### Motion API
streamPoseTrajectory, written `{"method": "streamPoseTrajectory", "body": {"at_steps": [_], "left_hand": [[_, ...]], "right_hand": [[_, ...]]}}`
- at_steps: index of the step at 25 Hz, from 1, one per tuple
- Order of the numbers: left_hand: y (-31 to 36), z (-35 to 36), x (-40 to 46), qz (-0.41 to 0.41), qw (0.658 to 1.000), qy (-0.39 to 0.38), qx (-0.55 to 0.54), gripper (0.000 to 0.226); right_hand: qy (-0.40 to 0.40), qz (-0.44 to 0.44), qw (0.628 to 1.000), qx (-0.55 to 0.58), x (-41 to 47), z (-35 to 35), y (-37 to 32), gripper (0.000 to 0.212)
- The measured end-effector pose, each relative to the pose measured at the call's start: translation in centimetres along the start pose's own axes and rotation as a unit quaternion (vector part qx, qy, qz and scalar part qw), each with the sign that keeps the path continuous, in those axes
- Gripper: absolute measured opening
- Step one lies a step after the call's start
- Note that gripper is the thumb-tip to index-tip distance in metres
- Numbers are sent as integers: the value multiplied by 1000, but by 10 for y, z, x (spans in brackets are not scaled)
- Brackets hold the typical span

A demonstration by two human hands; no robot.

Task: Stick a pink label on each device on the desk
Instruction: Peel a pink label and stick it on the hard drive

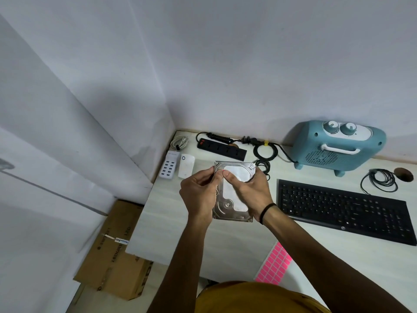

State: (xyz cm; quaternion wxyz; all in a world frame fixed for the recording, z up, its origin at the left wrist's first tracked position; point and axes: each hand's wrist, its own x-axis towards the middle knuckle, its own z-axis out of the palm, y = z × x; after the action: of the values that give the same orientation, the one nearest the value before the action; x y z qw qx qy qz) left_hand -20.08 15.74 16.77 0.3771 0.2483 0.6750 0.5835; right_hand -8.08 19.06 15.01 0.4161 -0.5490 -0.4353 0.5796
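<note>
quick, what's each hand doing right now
Left hand: closed on the hard drive, gripping its left edge.
Right hand: closed on the hard drive, thumb pressing its top face.

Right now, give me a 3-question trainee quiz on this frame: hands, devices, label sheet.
1. Multiple choice: what do both hands hold? A) keyboard B) hard drive C) power strip
2. True or false: the pink label sheet lies at the desk's near edge, apart from the hands.
3. Fill in: the blue heater stands behind the ____.

Key
1. B. The left hand and right hand grip the hard drive above the desk.
2. True. The pink label sheet lies flat there.
3. Keyboard. The blue heater stands at the wall, the keyboard in front of it.
</note>
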Motion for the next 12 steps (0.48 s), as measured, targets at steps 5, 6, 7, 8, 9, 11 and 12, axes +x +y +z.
{"method": "streamPoseTrajectory", "body": {"at_steps": [5,6,7,8,9,11,12], "left_hand": [[-13,-9,13,-40,999,-32,-11,24],[-18,-12,16,-56,995,-69,-34,27],[-21,-16,19,-75,990,-109,-57,31],[-25,-19,21,-95,983,-143,-67,34],[-31,-21,24,-112,978,-162,-61,37],[-46,-25,35,-127,980,-153,-24,39],[-53,-27,42,-132,982,-133,-4,37]], "right_hand": [[-9,44,998,-35,15,1,9,72],[-31,68,997,8,18,-1,11,66],[-47,98,993,52,21,-3,14,57],[-54,131,986,87,24,-4,15,47],[-55,163,978,118,26,-3,16,40],[-56,219,963,145,30,1,20,31],[-57,243,959,134,33,5,22,26]]}}
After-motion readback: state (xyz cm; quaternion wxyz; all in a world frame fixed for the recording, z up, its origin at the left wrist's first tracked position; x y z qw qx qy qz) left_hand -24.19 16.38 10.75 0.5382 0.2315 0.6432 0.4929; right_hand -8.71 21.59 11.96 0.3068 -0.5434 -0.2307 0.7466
